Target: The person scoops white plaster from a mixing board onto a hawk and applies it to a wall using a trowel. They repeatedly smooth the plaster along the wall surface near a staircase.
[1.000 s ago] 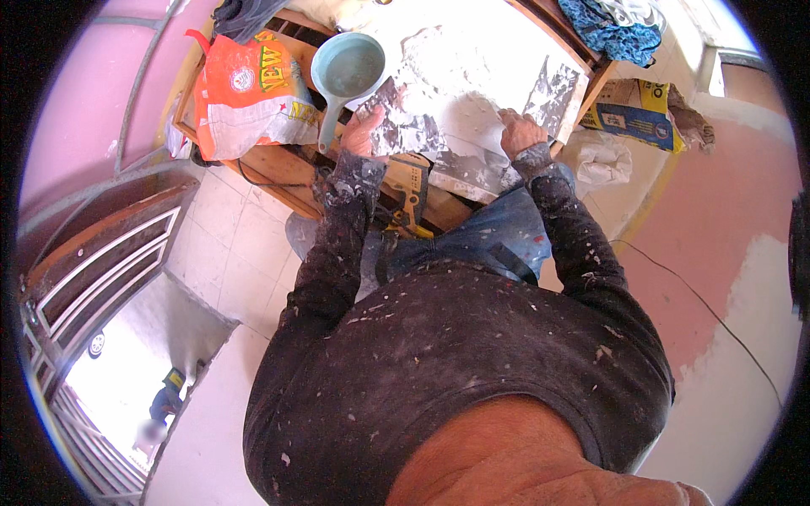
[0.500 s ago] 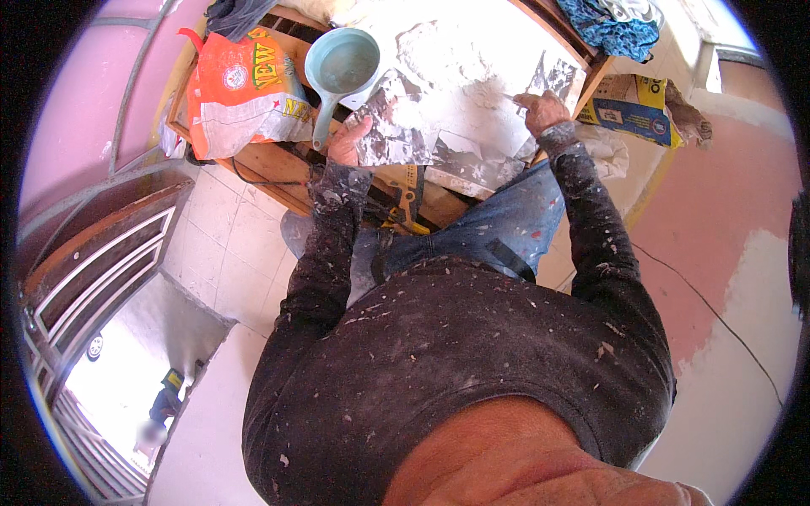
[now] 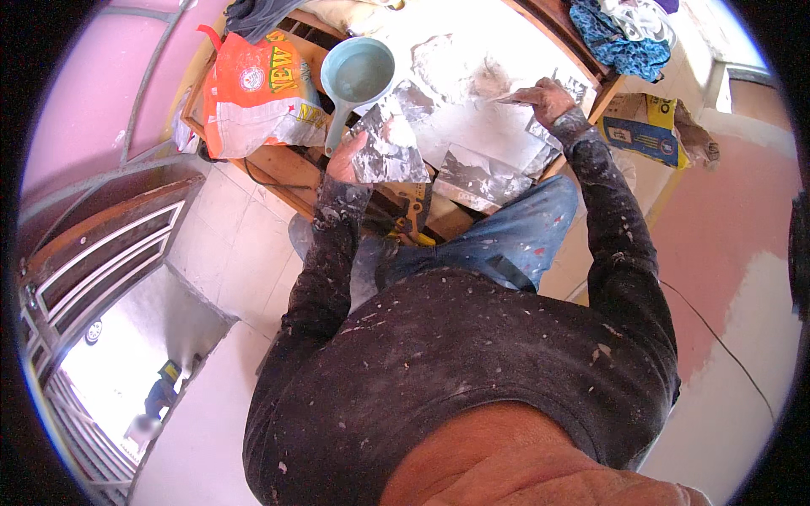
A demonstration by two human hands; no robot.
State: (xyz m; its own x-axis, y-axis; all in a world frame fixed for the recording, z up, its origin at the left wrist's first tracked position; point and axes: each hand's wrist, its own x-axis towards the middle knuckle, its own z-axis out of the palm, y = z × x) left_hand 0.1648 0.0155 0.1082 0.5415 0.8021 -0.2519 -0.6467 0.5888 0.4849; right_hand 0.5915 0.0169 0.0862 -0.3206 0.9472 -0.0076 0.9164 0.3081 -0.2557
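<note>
My left hand is closed on a metal plate smeared with white, held tilted below the mound of white powdery material on the work board. My right hand grips a thin flat scraper at the mound's right edge. A light blue dipper with liquid sits left of the mound, its handle pointing down beside my left hand. An orange-and-white bag lies farther left. A flat, smeared piece rests at the board's near edge.
Below the board are a wooden frame and a yellow-black tool. Cloths and a yellow-blue bag lie right, with a cord below. An open metal gate is left; another person crouches outside.
My right hand has moved up and right with the scraper toward the mound's right side. The plate in my left hand has turned and tilted. The view has shifted slightly.
</note>
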